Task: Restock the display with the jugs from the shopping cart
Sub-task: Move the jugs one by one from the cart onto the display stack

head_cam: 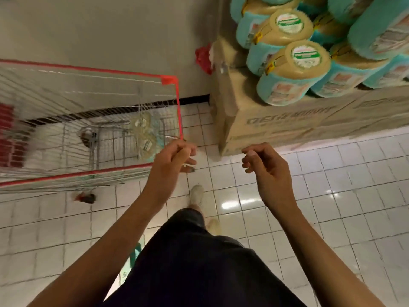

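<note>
Beside the cart (124,72), jugs (294,69) (atop cartons (276,122))

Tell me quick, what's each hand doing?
Left hand: curled by the shopping cart corner; grip cannot be told.
Right hand: loosely curled, empty.

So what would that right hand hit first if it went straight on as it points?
Probably the near corner of the brown cardboard box beneath the teal-labelled jugs, though depth is unclear.

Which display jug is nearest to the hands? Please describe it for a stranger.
On the right, cardboard boxes carry a cluster of teal-wrapped jugs. This jug stands at the cluster's front corner, by the box edge. It alone has no other jug in front of it.
</note>
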`<control>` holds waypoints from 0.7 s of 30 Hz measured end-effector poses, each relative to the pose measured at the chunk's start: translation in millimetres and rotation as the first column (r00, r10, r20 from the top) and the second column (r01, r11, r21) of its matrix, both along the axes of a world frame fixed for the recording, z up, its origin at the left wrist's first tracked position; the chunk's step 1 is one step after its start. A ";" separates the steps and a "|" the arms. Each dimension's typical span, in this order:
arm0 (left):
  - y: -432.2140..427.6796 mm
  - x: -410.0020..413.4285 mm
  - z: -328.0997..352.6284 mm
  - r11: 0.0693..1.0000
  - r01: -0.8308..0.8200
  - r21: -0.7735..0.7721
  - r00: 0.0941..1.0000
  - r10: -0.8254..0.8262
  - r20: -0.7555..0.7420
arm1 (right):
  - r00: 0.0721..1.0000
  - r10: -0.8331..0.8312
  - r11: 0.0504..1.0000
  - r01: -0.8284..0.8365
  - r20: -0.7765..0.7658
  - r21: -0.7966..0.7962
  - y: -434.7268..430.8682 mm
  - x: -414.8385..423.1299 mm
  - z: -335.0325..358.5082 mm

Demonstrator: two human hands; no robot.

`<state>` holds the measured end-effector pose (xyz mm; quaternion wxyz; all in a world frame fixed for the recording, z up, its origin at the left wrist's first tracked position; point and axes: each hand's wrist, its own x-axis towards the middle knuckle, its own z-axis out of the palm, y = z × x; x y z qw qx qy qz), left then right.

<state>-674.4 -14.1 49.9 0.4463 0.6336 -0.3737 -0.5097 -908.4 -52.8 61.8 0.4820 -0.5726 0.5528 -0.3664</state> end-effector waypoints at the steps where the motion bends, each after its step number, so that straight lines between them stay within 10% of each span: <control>1: 17.2 16.1 -2.8 1.000 -0.021 0.007 1.000 0.021 0.008 | 0.999 0.044 0.999 -0.044 -0.012 0.008 8.2 15.4 -1.9; 12: 160.2 230.1 -17.4 0.935 -0.336 0.118 0.941 0.328 0.082 | 0.927 0.375 0.923 -0.374 0.000 0.095 48.5 246.1 -23.8; 21: 148.1 333.5 -24.7 0.939 -0.287 0.190 0.955 0.266 0.127 | 0.910 0.414 0.893 -0.412 0.032 0.183 29.7 384.0 -57.3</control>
